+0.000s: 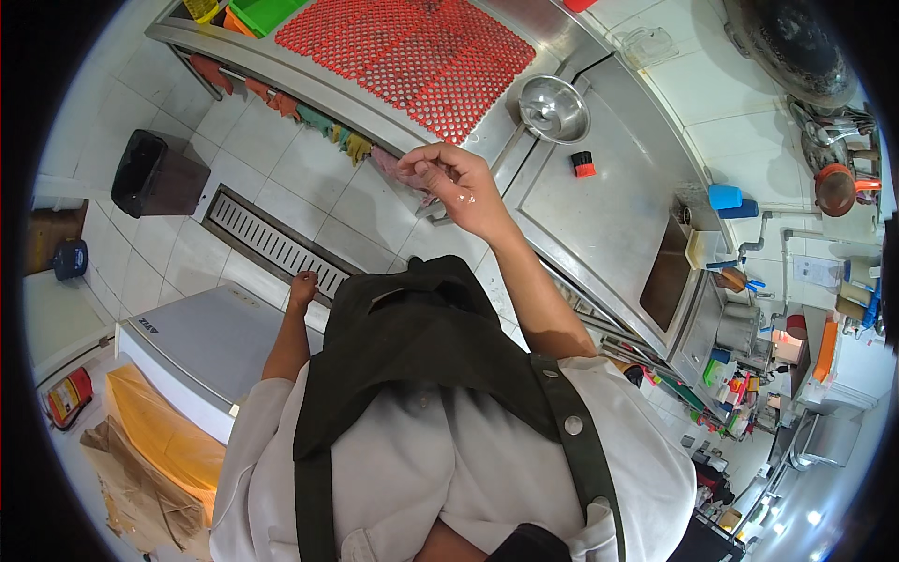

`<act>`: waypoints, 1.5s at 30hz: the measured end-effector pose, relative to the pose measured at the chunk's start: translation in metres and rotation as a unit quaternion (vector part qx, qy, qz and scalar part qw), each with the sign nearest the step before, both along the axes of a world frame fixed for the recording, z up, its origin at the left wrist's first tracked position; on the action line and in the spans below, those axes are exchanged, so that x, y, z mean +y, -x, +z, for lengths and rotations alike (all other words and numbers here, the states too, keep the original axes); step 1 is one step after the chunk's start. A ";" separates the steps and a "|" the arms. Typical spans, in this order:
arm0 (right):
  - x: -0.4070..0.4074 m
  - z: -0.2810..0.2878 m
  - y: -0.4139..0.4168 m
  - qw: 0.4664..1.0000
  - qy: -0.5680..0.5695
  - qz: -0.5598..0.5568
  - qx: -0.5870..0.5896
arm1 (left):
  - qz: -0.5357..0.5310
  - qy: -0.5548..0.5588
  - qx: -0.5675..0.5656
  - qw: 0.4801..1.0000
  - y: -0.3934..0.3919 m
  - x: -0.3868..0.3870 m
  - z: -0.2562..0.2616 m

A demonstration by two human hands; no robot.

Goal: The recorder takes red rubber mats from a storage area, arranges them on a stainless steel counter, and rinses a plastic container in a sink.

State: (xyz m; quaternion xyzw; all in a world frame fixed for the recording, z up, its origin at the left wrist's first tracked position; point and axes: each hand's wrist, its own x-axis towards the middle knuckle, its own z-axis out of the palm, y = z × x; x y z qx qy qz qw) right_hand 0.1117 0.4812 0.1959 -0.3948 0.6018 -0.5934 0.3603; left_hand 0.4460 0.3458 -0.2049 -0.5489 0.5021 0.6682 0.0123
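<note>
My right hand [456, 186] is raised in front of the dark apron [414, 330], its fingers loosely bent and nothing visible between them. Its skin shines near the thumb base and looks wet. Beyond it lies a red perforated mat [414, 56] on the steel counter. A steel bowl [554, 109] stands to the right of the mat, and a black and red brush-like item [583, 165] lies nearby. Low at my left side hangs my left hand [305, 286], above the floor drain grate [274, 242]; its fingers look curled, too small to tell more.
Cloths [314, 119] hang on a rail under the counter edge. A black-lined bin [158, 175] stands on the tiled floor. At lower left are a grey-topped appliance [211, 344] and a fire extinguisher [68, 398]. A sink basin [666, 274] is set in the right counter.
</note>
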 end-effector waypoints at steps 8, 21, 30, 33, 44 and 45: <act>-0.002 0.000 0.000 1.000 0.006 0.003 -0.008 | -0.011 0.028 -0.025 0.999 0.005 0.004 0.010; -0.003 0.005 0.000 1.000 0.019 0.007 -0.006 | -0.009 0.038 -0.003 0.999 -0.003 0.005 -0.007; -0.007 0.022 -0.001 0.965 0.038 -0.046 -0.256 | -0.007 0.018 -0.006 1.000 -0.007 0.004 -0.005; -0.007 0.024 0.000 0.952 0.034 -0.051 -0.300 | -0.006 0.006 -0.018 1.000 -0.005 0.005 -0.002; -0.006 0.025 -0.004 0.933 0.021 -0.051 -0.356 | 0.015 0.029 -0.001 0.999 -0.009 0.010 -0.009; -0.005 0.025 -0.004 0.933 0.021 -0.052 -0.356 | 0.015 0.029 -0.001 0.999 -0.010 0.010 -0.010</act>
